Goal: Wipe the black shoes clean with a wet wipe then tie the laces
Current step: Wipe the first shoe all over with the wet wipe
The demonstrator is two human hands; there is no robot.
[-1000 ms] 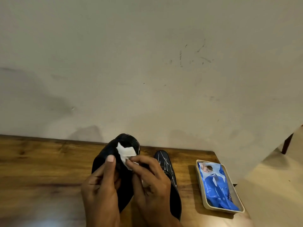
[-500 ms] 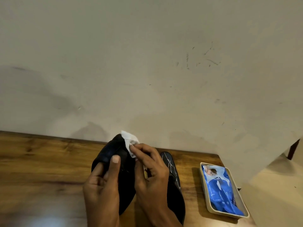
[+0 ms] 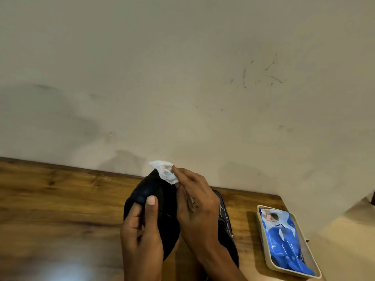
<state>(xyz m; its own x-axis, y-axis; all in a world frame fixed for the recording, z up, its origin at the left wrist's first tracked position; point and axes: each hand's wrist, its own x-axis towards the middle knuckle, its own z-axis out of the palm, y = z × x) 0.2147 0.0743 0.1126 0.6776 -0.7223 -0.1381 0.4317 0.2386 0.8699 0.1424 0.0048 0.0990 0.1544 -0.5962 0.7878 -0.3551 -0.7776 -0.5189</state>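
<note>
Your left hand (image 3: 142, 230) grips the black shoe (image 3: 150, 199) at lower centre, thumb curled over its upper. Your right hand (image 3: 194, 201) pinches the wet wipe (image 3: 165, 172) against the toe. The wipe looks limp and the upper slick: keep holding at mid-body.

Bare wooden table (image 3: 50, 209) lies open at lower left. At lower right, the second shoe (image 3: 228, 230) and the tray (image 3: 263, 246) leave a narrow gap; the wall (image 3: 182, 78) blocks behind.
</note>
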